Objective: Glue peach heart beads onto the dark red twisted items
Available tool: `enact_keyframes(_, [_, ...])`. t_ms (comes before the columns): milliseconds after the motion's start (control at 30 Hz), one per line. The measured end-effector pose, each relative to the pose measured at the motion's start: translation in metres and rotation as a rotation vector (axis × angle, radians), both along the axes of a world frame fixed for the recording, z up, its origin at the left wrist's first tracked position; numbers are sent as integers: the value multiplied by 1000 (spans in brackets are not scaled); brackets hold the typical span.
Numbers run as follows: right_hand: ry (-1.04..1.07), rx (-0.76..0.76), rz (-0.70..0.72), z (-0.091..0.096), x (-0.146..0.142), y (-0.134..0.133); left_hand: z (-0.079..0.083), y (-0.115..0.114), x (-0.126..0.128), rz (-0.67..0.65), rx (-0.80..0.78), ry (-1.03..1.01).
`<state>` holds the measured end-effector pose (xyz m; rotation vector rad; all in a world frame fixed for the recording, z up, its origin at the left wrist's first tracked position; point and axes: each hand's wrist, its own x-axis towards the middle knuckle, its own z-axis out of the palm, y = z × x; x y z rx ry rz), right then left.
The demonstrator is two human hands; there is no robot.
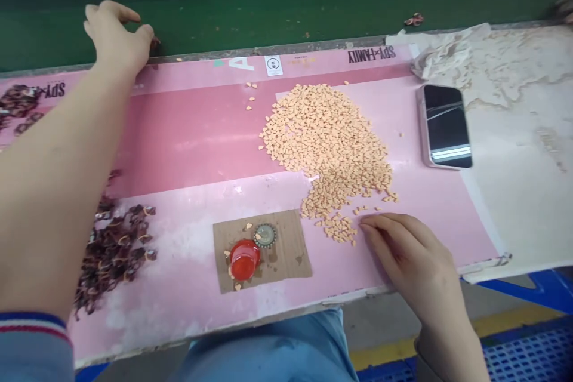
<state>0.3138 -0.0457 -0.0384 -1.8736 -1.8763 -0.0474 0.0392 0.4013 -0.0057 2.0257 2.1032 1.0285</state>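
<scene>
I've got the right hand (405, 256) flat on the pink printed board (201, 149), its fingers (373, 228) pressed together and pinching nothing; their tips sit just beside the lower edge of a heap of small peach heart-shaped pieces (326, 143); the heap lies directly on the board, ahead of those fingertips and up to the left, and its long axis runs from the far side down towards them, narrowing into a loose tail; a few strays lie scattered just past the fingertips.

The left hand (117, 39) is at the far edge of the board, well away from the heap, with its fingers (110, 12) spread and curved; I can see nothing pinched; a dark curled scrap (154, 42) lies just beside the fingertips.

Left of the right fingers, on a square of brown cardboard (286, 250), sit the only containers in view: a red translucent plastic cap (245, 259) and, touching it on the far side, a crimped metal bottle cap (265, 235); I can't make out what, if anything, is inside either; a few peach pieces lie on the cardboard around them.

Under the left forearm is a heap of dark brown curled pieces (114, 250); a smaller one (18, 101) sits at the board's far left; beyond the heap, to the right, a phone (445, 126) lies on the stained white worktop (519, 149), its long axis pointing away from me.
</scene>
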Motion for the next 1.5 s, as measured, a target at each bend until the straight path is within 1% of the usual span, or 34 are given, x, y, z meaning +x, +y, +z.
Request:
enact_keyframes(33, [-2,-20,-3,-1,2,0,8,-10,0,-4,-44,18])
enact_keyframes(67, [7,-33,-2,-2,3,0,17,-25,-1,-13,-115,38])
enact_keyframes(100, [32,-34,7,-1,3,1,26,-45,-3,-45,-182,58])
enact_keyframes(133, [72,-21,16,0,1,1,35,-71,-6,-93,-201,77])
enact_keyframes(167, [123,11,23,3,-3,2,43,-102,-11,-190,-214,85])
enact_keyframes(200, [182,61,22,8,-9,3,51,-136,-17,-287,-190,89])
enact_keyframes(233, [241,112,25,15,-18,3,58,-173,-25,-393,-165,87])
enact_keyframes(267, [298,149,59,23,-28,4,63,-210,-33,-601,-118,36])
enact_keyframes(300, [352,165,106,32,-40,5,67,-245,-40,-797,-141,-25])
enact_keyframes(333, [405,130,204,40,-53,6,68,-277,-47,-968,-262,-80])
enact_keyframes(367, [460,40,386,48,-66,8,68,-305,-51,-1093,-361,-160])
enact_keyframes(400, [511,31,434,54,-79,10,66,-327,-54,-1155,-460,-241])
enact_keyframes(433, [538,19,487,59,-91,13,62,-345,-55,-1154,-534,-331])
enact_keyframes(467, [540,9,557,61,-101,15,57,-359,-54,-1121,-576,-427])
enact_keyframes(500, [542,27,596,62,-110,18,50,-369,-53,-1060,-594,-524])
enact_keyframes(567, [525,52,675,59,-121,23,38,-383,-51,-935,-581,-696])
enact_keyframes(633, [515,61,710,55,-125,26,27,-392,-51,-854,-555,-811])
enact_keyframes(700, [515,61,712,53,-125,26,21,-398,-52,-827,-524,-855])
enact_keyframes(733, [526,56,690,52,-125,26,19,-399,-53,-832,-506,-854])
enact_keyframes(833, [619,35,637,49,-123,22,16,-399,-55,-872,-437,-789])
enact_keyframes(933, [710,-20,629,45,-123,18,14,-395,-55,-891,-390,-718])
enact_keyframes(1067, [734,-61,605,41,-123,14,11,-395,-52,-878,-377,-697])
enact_keyframes(1133, [732,-57,558,40,-125,13,9,-396,-50,-869,-326,-687])
enact_keyframes(1233, [681,-23,483,41,-129,13,6,-400,-50,-839,-175,-592])
enact_keyframes(1333, [581,48,450,42,-135,14,3,-404,-51,-807,-51,-446])
enact_keyframes(1433, [495,106,438,44,-141,17,3,-406,-52,-796,-12,-340])
enact_keyframes(1500, [469,113,448,44,-142,20,3,-406,-53,-803,-12,-278])
